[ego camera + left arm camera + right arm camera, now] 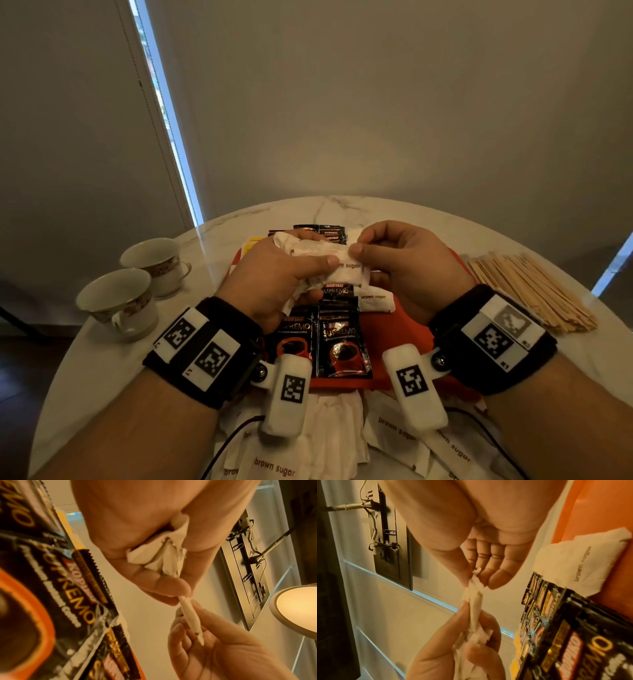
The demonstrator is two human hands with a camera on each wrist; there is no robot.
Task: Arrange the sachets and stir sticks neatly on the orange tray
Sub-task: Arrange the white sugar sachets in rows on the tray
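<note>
Over the orange tray point(394, 329) both hands hold a bundle of white brown sugar sachets point(342, 270). My left hand point(308, 270) grips the bundle point(164, 555) in its curled fingers and thumb. My right hand point(363, 246) pinches the end of one sachet point(190, 618) between thumb and fingers point(471, 568). Black coffee sachets point(342, 342) lie in rows on the tray, with one brown sugar sachet point(582, 563) beside them. Wooden stir sticks point(531, 291) lie in a heap on the table, right of the tray.
Several loose brown sugar sachets point(342, 431) lie on the round marble table at its near edge. Two teacups point(116, 305) point(154, 263) stand at the left. More coffee sachets point(322, 231) and yellow sachets point(251, 241) sit at the tray's far end.
</note>
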